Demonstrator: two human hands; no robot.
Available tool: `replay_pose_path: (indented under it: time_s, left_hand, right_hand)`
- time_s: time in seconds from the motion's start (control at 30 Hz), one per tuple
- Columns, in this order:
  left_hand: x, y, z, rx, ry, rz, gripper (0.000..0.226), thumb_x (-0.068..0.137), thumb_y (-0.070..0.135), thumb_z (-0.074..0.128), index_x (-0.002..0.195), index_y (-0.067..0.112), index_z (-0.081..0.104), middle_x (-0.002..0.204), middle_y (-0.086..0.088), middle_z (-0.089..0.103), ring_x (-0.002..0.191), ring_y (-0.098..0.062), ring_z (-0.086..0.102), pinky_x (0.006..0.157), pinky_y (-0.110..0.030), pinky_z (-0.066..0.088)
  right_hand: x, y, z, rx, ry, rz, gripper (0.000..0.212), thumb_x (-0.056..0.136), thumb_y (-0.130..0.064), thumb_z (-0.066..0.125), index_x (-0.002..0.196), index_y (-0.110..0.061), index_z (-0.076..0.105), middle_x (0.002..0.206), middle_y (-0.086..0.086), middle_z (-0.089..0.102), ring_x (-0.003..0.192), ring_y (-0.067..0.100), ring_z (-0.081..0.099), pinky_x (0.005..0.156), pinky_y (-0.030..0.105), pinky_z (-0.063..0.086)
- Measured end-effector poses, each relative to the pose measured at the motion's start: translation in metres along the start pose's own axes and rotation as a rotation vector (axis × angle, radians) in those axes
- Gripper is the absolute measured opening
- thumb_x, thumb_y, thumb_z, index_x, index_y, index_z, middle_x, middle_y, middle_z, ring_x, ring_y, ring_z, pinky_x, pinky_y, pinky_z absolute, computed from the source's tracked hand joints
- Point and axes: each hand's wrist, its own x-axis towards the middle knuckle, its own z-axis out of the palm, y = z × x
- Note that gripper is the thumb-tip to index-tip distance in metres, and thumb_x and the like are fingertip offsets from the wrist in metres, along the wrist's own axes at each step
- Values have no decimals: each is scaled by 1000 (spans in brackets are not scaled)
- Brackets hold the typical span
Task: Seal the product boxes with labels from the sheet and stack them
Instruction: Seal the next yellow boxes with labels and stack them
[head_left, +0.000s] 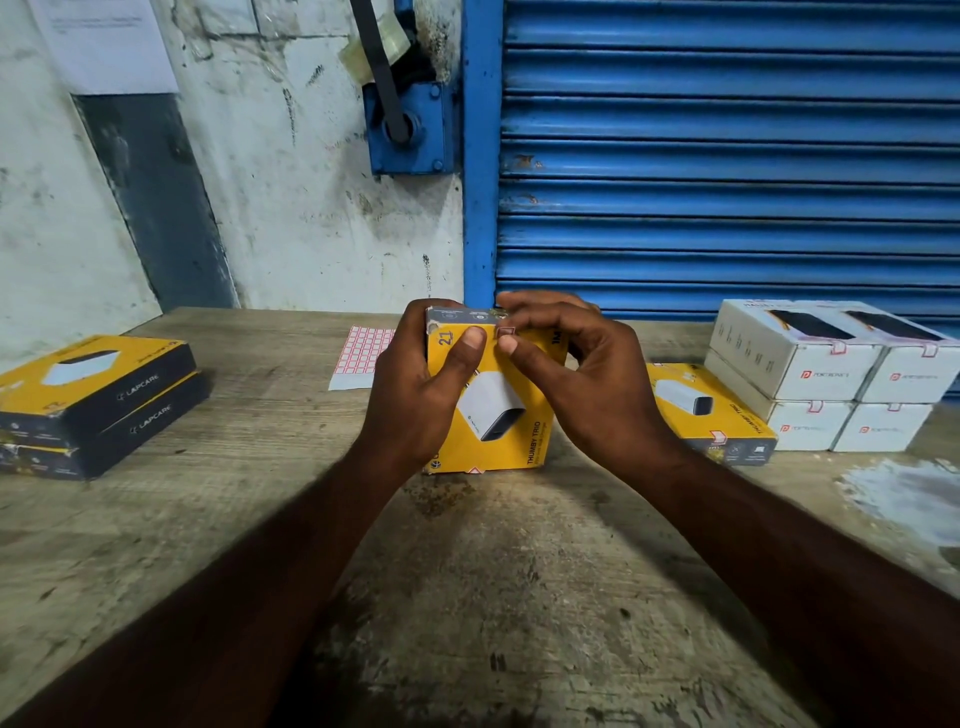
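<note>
Here the yellow cardboard box (498, 410) stands tilted on the worn wooden table (467, 571). The left hand (415, 395) clasps its side, thumb flat across the glossy front. At the top edge, just beside that thumb, the right hand (576, 374) pinches a small red-bordered label (505, 332). The gridded label sheet (358, 353) lies just behind the left knuckles.

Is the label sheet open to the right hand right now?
Probably not directly: the sheet lies beyond the held box and left hand, and the right hand is pressing a label onto that box.
</note>
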Motion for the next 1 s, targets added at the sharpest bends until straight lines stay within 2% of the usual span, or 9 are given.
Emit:
replay_pose_path:
  time_s: [0.13, 0.4, 0.63, 0.77, 1.0]
  left_hand:
    - [-1, 0, 0, -1, -3, 4, 47, 85, 60, 53, 113, 23, 56, 91, 9, 71, 85, -7, 69, 80, -31, 56]
    - [-1, 1, 1, -2, -5, 8, 45, 87, 58, 54, 113, 21, 56, 94, 3, 72, 88, -15, 70, 84, -45, 57]
    - [-2, 3, 1, -11, -2, 17, 47, 89, 56, 54, 114, 17, 57, 93, 2, 72, 87, -15, 70, 83, -46, 56]
    - [-3, 4, 2, -22, -7, 19, 43, 89, 55, 54, 114, 20, 56, 94, 3, 71, 88, -15, 70, 83, -45, 57]
    - [-4, 5, 2, -32, -19, 14, 37, 89, 55, 54, 112, 26, 54, 96, 2, 72, 89, -16, 71, 84, -45, 57]
  right_hand:
    - [-1, -1, 0, -8, 3, 0, 11, 91, -17, 74, 98, -25, 76, 119, -14, 71, 121, 9, 61, 105, 48, 48]
    - [-2, 2, 4, 39, 60, -5, 12, 89, -16, 76, 95, -26, 76, 116, -9, 72, 119, 16, 64, 103, 51, 49]
    - [-5, 3, 6, 27, 107, 7, 11, 90, -17, 76, 96, -26, 76, 114, -9, 72, 117, 16, 65, 100, 50, 52]
    - [-7, -1, 8, 61, 135, 38, 10, 88, -11, 77, 97, -15, 77, 114, -6, 72, 115, 10, 65, 101, 42, 53]
    - [-9, -6, 10, 111, 153, 60, 12, 87, -5, 76, 98, -12, 76, 118, -1, 71, 116, 5, 64, 100, 25, 50]
